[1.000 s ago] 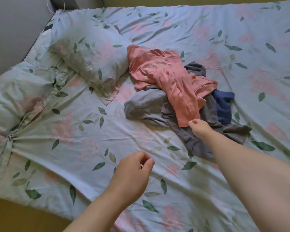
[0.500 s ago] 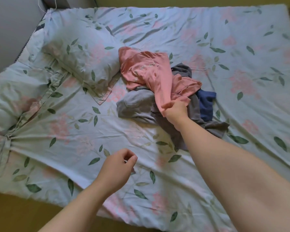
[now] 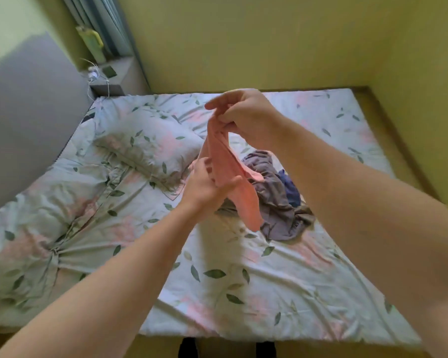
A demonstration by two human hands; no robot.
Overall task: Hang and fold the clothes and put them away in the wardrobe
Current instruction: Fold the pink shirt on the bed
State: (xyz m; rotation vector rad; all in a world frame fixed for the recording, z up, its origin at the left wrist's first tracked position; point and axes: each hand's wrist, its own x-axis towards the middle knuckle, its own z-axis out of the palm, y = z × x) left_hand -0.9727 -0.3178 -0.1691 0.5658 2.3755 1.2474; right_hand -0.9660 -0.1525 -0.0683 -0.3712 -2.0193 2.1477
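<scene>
A pink garment (image 3: 230, 174) hangs bunched in the air above the bed. My right hand (image 3: 246, 117) pinches its top end, raised high. Lower down, my left hand (image 3: 207, 184) grips the middle of the same garment between thumb and fingers. Below and to the right, a grey garment (image 3: 277, 202) lies crumpled on the floral sheet (image 3: 217, 280), with a dark blue garment (image 3: 291, 187) partly under it.
A floral pillow (image 3: 145, 148) lies at the head of the bed, left of the clothes. A grey headboard (image 3: 29, 99) runs along the left. A small bedside unit (image 3: 111, 78) with cables stands in the far corner. Yellow walls close the back and right.
My right hand has lifted the pink garment off the pile and raised it in the air. My left hand came up and took hold of it. The view tilted upward.
</scene>
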